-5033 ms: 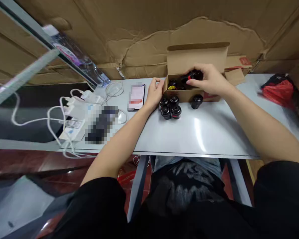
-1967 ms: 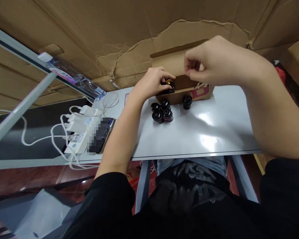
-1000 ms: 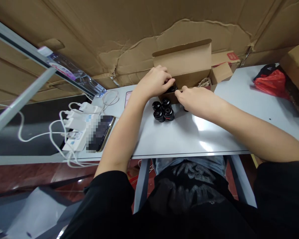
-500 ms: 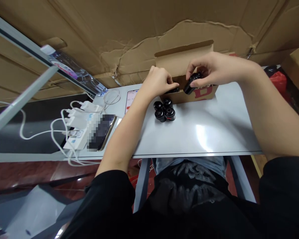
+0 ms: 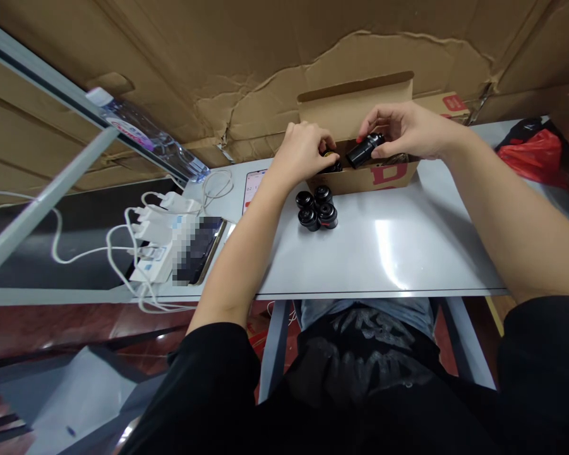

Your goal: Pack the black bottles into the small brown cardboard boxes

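Observation:
My right hand (image 5: 400, 131) pinches a glossy black cylinder (image 5: 362, 151), tilted, over the open cardboard box (image 5: 360, 182). At the box's left end, my left hand (image 5: 307, 148) has its fingers closed on another black cylindrical piece (image 5: 332, 165), which shows a bit of yellow and is partly covered by the fingers. Whether that piece is lifted or rests in the box I cannot tell. In front of the box, several short black cylinders (image 5: 318, 207) stand upright in a tight cluster on the white table (image 5: 345, 259). The box's flap (image 5: 360, 101) is raised at the back.
On the left are a power strip (image 5: 154, 259) with white chargers and cables, a phone (image 5: 201, 249), and a second phone (image 5: 253, 186) partly behind my left forearm. A water bottle (image 5: 151, 136) leans by the shelf frame. A red bag (image 5: 530, 155) lies far right.
The cylinder in my right hand has turned closer to level. My left hand stays at the box's left end, where a bit of yellow now shows. The view has shifted slightly.

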### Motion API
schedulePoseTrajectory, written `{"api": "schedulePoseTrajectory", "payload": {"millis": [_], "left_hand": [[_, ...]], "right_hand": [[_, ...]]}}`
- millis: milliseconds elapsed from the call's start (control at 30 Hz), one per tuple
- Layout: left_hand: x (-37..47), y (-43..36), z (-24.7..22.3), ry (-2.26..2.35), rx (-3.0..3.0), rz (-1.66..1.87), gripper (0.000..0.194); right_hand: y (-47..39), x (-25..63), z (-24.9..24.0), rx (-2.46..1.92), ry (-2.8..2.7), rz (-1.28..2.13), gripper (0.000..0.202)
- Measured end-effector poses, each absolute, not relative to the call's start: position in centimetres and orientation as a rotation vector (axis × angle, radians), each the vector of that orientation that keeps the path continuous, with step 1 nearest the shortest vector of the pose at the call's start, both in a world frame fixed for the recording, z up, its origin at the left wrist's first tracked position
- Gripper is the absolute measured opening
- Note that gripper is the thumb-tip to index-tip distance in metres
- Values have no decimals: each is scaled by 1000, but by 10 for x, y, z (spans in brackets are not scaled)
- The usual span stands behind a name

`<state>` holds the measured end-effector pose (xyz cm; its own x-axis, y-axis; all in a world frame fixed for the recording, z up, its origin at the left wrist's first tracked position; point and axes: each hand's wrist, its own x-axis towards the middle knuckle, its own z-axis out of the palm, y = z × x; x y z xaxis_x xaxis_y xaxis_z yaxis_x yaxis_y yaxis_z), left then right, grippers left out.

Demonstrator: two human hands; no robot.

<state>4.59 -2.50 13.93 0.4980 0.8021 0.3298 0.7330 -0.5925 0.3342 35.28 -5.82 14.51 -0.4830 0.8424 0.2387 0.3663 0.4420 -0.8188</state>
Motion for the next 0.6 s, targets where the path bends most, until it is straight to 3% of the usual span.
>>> {"api": "schedulePoseTrajectory", "payload": {"millis": [100,367,500,600], "left_hand": [[45,-28,144,1343,2595,627,10],[42,-29,144,1341,2627,608,9],[45,-29,144,1333,2568,725,13],[53,-38,150,1292,2445,925,22]], "right_hand": [[-59,352,144,-956,-1954,1130,52],[-55,351,140,-971,-1846,1094,45],[-60,346,146,-974,-1793,886,38],[-71,341,156,-1041,-1824,670,44]]}}
